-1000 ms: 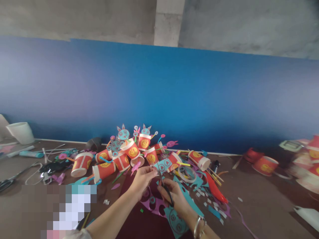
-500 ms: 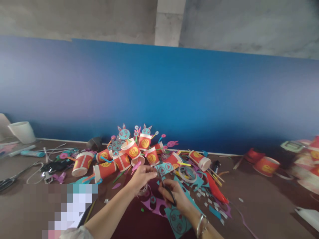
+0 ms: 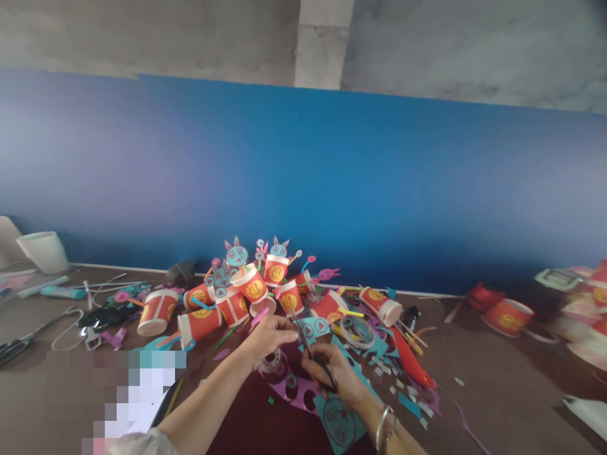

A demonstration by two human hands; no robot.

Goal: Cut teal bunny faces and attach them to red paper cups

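Note:
My right hand (image 3: 329,370) is closed round the dark handles of a pair of scissors (image 3: 323,370). The scissor blades point up and away, against the left edge of a blue paper strip (image 3: 314,328) with red hearts drawn inside circles. My left hand (image 3: 274,338) is closed in a pinch at the blades' left, by the strip's edge; the pinched part is hidden by the fingers. Under my right wrist lies a blue sheet (image 3: 339,424) with a round face drawn on it. A purple paper offcut (image 3: 298,397) with round holes lies between my forearms.
Several red paper cups (image 3: 199,324) with paper animal faces crowd the table beyond my hands. A tape roll (image 3: 356,332), paper scraps (image 3: 397,382) and a red glossy thing (image 3: 411,360) lie right. Other scissors (image 3: 16,347) and a white cup (image 3: 43,251) are far left.
The blue strip has dropped slightly and tilted in front of the cups. The scissor blades have shifted a little to the left. Both hands stay almost where they were.

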